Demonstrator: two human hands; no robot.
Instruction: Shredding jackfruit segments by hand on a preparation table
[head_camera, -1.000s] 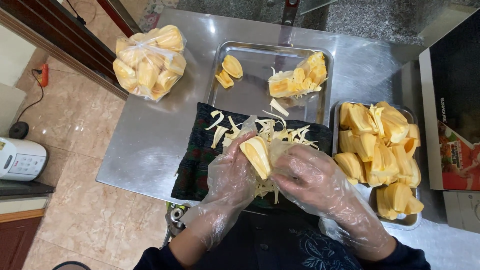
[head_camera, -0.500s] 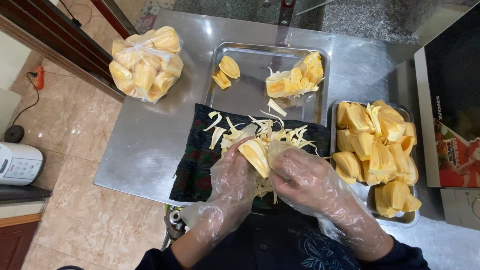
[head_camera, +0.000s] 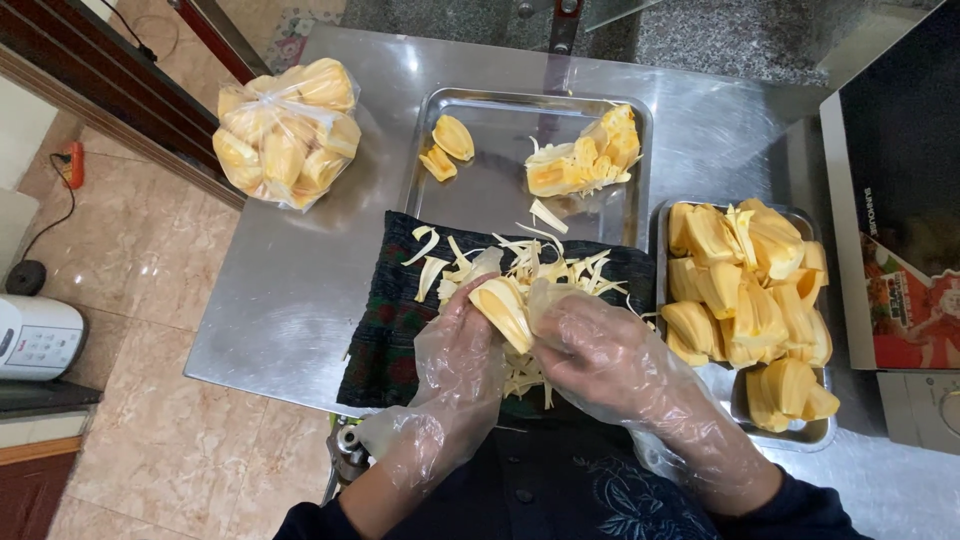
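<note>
Both hands wear loose clear plastic gloves and hold one yellow jackfruit pod (head_camera: 503, 310) between them. My left hand (head_camera: 462, 352) grips its left side; my right hand (head_camera: 592, 345) pinches its right side. They work over a dark cloth (head_camera: 385, 320) strewn with pale fibre strips (head_camera: 520, 260). Behind the cloth lies a steel tray (head_camera: 490, 190) with two small pods (head_camera: 446, 148) and a larger fruit chunk (head_camera: 585, 160).
A second steel tray (head_camera: 800, 432) at the right is piled with yellow pods (head_camera: 745, 290). A clear bag of pods (head_camera: 285, 130) sits at the table's back left. A box (head_camera: 895, 200) stands at the far right. A white appliance (head_camera: 35, 335) is at left, beyond the steel table (head_camera: 290, 290).
The hands have kept the pod over the cloth with only slight finger shifts. The view has tilted a little.
</note>
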